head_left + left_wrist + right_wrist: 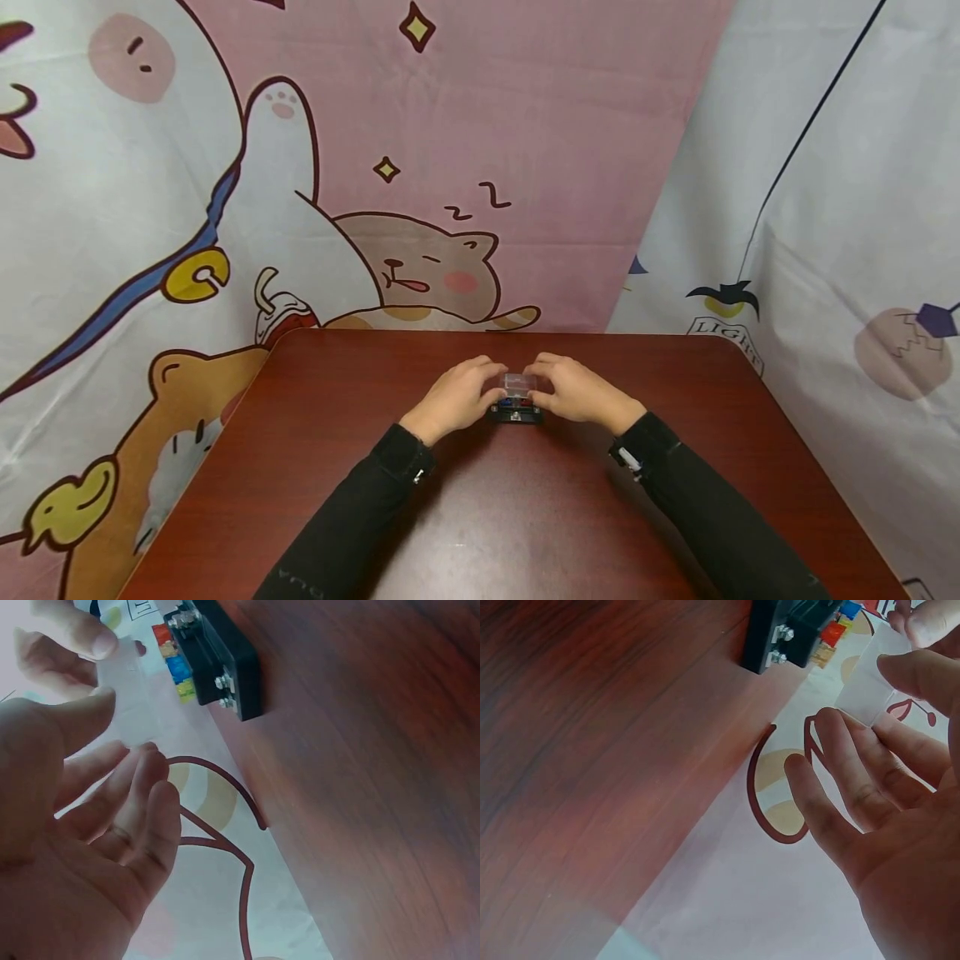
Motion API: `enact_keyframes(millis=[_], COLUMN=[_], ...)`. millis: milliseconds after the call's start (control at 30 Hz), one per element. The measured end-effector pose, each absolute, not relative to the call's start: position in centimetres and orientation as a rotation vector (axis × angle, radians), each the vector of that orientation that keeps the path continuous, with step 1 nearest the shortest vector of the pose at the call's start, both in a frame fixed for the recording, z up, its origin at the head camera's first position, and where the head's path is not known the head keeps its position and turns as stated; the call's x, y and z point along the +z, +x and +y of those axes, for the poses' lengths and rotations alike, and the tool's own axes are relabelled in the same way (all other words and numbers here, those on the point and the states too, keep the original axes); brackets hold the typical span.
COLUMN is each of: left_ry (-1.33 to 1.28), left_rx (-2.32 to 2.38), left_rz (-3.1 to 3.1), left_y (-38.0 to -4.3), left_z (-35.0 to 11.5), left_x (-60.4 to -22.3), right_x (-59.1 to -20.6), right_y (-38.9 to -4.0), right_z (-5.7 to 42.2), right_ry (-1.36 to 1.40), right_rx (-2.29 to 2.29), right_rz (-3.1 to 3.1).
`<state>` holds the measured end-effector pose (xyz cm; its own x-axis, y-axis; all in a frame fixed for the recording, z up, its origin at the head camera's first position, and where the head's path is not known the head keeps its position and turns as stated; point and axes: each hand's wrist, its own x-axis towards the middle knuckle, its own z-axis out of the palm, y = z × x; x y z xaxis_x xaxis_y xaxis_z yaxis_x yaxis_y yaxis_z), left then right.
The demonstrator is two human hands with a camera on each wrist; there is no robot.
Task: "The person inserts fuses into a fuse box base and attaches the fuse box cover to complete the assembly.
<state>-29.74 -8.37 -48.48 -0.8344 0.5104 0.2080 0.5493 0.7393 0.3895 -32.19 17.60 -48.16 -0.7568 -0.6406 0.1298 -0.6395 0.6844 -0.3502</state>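
Note:
A black fuse block (516,415) sits on the table, with metal screw terminals (223,691) along its side. Red, orange, blue and yellow blade fuses (178,670) stand up out of it. Just above the fuses is a clear plastic cover (517,384), apart from the block in both wrist views. My left hand (459,395) pinches one end of this cover between thumb and fingers. At the opposite end, my right hand (579,392) grips it the same way, its thumb (922,679) on the near face.
The brown wooden table (495,517) has its far edge just beyond the hands. Behind it hangs a cloth with cartoon animals (435,267), and a pale cloth (825,217) hangs on the right. Dark sleeves (352,508) cover both forearms.

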Motion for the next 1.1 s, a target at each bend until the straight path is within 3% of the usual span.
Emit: enact_keyframes(millis=[1100], left_ry=[-0.898], left_rx=[-0.554], left_rz=[-2.908], left_y=[-29.8], left_z=[-7.9], left_x=[-49.3], right_x=[-49.2], right_y=[-31.7], right_z=[17.6], right_ry=[-1.056], right_rx=[-0.635], right_rz=[2.84])
